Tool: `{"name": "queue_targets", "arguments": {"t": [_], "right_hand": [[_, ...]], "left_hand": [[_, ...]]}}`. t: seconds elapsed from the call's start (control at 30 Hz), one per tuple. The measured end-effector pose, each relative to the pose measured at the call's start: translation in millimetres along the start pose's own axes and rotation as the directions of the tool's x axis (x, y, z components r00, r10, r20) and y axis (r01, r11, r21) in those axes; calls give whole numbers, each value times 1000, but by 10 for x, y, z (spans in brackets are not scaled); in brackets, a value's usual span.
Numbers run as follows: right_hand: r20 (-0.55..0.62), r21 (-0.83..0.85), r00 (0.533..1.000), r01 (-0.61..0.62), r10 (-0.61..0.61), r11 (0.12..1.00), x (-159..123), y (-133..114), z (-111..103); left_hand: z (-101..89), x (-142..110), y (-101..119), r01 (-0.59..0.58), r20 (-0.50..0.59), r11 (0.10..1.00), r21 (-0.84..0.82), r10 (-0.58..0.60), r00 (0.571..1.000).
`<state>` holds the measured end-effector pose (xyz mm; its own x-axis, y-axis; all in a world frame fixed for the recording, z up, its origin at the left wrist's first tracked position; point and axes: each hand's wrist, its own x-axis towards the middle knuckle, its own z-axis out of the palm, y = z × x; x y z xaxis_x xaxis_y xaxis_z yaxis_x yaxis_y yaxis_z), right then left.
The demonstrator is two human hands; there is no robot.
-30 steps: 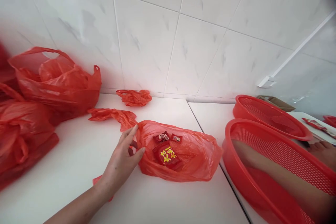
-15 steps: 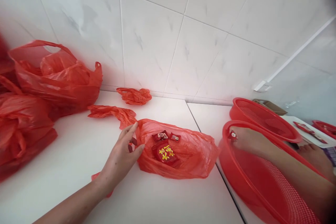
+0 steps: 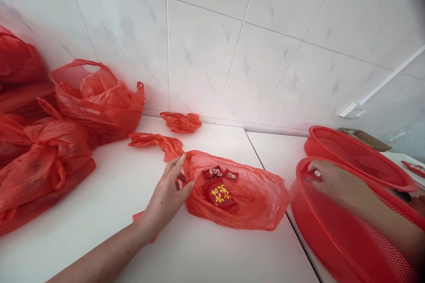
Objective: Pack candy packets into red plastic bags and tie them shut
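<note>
My left hand (image 3: pixel 169 199) pinches the left edge of a red plastic bag (image 3: pixel 257 210), which lies spread with its mouth facing up. Inside that bag rest a square red snack packet (image 3: pixel 220 193) with yellow characters and two smaller wrapped packets, a dark red packet (image 3: pixel 213 172) and a tiny red packet (image 3: pixel 231 175). Over the far left rim of a red plastic basket (image 3: pixel 335 243) my right hand (image 3: pixel 327 179) is closed, somewhat blurred. A small red-and-white packet (image 3: pixel 317 173) shows at its fingertips, partly hidden.
Full red bags (image 3: pixel 99 101) crowd the left. Crumpled red bags (image 3: pixel 181 122) lie by the tiled wall (image 3: pixel 206 53). A second red basket (image 3: pixel 358 154) stands behind the first, with a brown box (image 3: pixel 368 138) beyond. What looks like another person's hand (image 3: pixel 416 203) shows at the right edge.
The view has swung left, so everything sits further right in the picture. My right hand has shifted slightly right over the basket. My left hand keeps its hold on the bag.
</note>
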<state>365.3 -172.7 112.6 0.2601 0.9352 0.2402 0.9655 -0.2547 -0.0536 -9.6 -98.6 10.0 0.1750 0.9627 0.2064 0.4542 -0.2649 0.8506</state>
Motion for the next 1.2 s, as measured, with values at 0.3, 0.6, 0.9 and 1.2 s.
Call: {"name": "queue_targets", "arguments": {"t": [0.3,0.6,0.9,1.2], "right_hand": [[167,256,907,339,-387,905,-255,-1207,-198],[97,-76,891,452,-444,889,-109,-1115,35],[378,-105,916,183,-131,977,-90,-799,50],[-129,504,935,-226,331,834,187,-1278,-901]], "left_hand": [[-5,-11,58,21,1,1000,10,-21,1000],[-42,-36,91,-26,11,998,-56,27,1000],[-145,109,158,-20,21,976,-217,25,999],[-397,405,507,-126,-86,876,-465,98,992]]}}
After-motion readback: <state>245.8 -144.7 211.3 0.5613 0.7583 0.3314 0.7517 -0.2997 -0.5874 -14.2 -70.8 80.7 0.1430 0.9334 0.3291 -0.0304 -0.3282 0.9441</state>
